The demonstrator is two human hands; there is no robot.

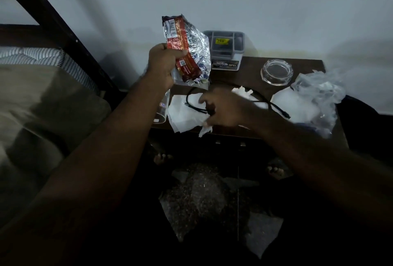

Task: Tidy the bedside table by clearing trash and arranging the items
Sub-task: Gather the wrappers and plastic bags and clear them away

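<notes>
Dark table (251, 74) below. Raised over its left rear, clenched mid-body in the left grip (163, 64): foil wrapper (187, 49), probably weightless, crackly, slick; best crushed tight. At front edge, pinched by the right grip (221, 108): crumpled tissue (205, 128), limp, easily torn.

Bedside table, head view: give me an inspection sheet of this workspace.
Surface: dark wooden table, littered.
Job's things: foil wrapper lifted above the table; flat tissues and a crumpled tissue at the front edge.
Clutter: glass ashtray, grey box, clear plastic bag, clear cup.
Grips: left hand grips the foil wrapper; right hand curls on the crumpled tissue.
Cables: black cable loops across the flat tissues.
Surroundings: bed to the left, white wall behind, speckled floor below.
</notes>
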